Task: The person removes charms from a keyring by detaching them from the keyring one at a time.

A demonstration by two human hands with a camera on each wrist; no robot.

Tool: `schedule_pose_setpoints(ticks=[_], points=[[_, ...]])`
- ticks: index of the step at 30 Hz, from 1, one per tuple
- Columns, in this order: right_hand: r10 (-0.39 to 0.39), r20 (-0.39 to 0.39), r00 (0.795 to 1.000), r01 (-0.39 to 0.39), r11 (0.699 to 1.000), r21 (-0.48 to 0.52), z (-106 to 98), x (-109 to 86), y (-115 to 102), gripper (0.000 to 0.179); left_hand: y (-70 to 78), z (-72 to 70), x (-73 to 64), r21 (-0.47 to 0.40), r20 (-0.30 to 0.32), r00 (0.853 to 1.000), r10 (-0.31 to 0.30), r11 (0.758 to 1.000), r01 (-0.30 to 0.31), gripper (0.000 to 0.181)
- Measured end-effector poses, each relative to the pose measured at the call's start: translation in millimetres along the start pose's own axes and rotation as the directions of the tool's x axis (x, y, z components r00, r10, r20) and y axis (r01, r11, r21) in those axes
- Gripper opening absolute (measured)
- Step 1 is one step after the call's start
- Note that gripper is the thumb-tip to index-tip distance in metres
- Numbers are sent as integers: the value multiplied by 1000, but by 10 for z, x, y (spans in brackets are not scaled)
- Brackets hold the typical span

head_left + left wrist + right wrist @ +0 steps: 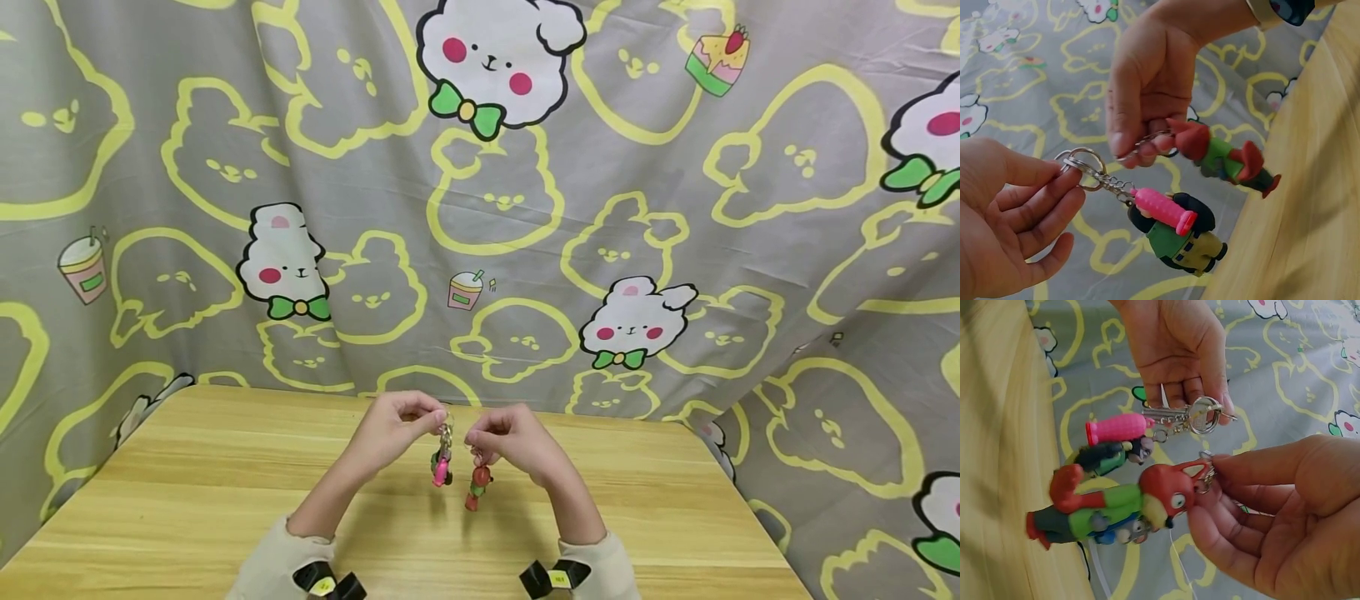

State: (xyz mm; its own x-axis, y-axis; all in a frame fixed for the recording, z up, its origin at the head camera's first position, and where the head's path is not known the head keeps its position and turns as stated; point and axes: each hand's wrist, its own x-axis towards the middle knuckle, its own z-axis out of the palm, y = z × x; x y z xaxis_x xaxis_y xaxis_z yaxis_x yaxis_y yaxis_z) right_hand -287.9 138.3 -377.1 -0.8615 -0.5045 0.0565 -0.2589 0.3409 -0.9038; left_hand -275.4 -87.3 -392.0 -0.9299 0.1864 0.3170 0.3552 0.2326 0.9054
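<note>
My left hand [390, 432] pinches a metal key ring [1088, 167] between thumb and fingers. From its chains hang a bumpy pink charm [1165, 210] and a figure keychain [1210, 246] in a green top and yellowish trousers, partly behind the charm in the left wrist view. Close to its right, my right hand [521, 440] pinches the small chain of a red fox keychain [1124, 501] by the head end. The fox wears green, with a small grey-and-blue figure [1116, 532] at its front. Both bunches dangle over the wooden table [225, 467].
A grey curtain [510, 183] printed with yellow outlines and white cartoon animals surrounds the table at the back and sides. Black devices [322, 579] are strapped at both wrists over beige sleeves [281, 562]. A thin white cable [1095, 569] shows low in the right wrist view.
</note>
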Motion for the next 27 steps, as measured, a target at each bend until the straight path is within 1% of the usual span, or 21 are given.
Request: schedule_pose_setpoints(ticks=[4, 8, 12, 16, 19, 24, 27], points=[[37, 8, 999, -37, 997, -64, -10, -7, 30, 16, -20, -7, 2, -1, 38, 999, 13, 1000, -13, 11], [100, 22, 995, -97, 988, -119, -22, -11, 62, 17, -23, -8, -1, -4, 43, 999, 6, 1000, -6, 10], [164, 32, 986, -159, 979, -131, -32, -32, 59, 17, -30, -18, 3, -5, 52, 999, 5, 1000, -5, 10], [207, 30, 978, -201, 970, -135, -26, -48, 54, 16, -39, -38, 8, 2, 69, 998, 14, 1000, -14, 11], [235, 30, 972, -229, 963, -141, -15, -31, 92, 15, -41, -51, 8, 6, 78, 997, 12, 1000, -13, 11], [263, 21, 965, -257, 953, -158, -6, 13, 193, 15, -50, -62, 11, 10, 88, 996, 7, 1000, -8, 12], [263, 8, 965, -258, 954, -155, -12, 40, 247, 16, -62, -68, 18, 11, 91, 996, 8, 1000, -9, 13]])
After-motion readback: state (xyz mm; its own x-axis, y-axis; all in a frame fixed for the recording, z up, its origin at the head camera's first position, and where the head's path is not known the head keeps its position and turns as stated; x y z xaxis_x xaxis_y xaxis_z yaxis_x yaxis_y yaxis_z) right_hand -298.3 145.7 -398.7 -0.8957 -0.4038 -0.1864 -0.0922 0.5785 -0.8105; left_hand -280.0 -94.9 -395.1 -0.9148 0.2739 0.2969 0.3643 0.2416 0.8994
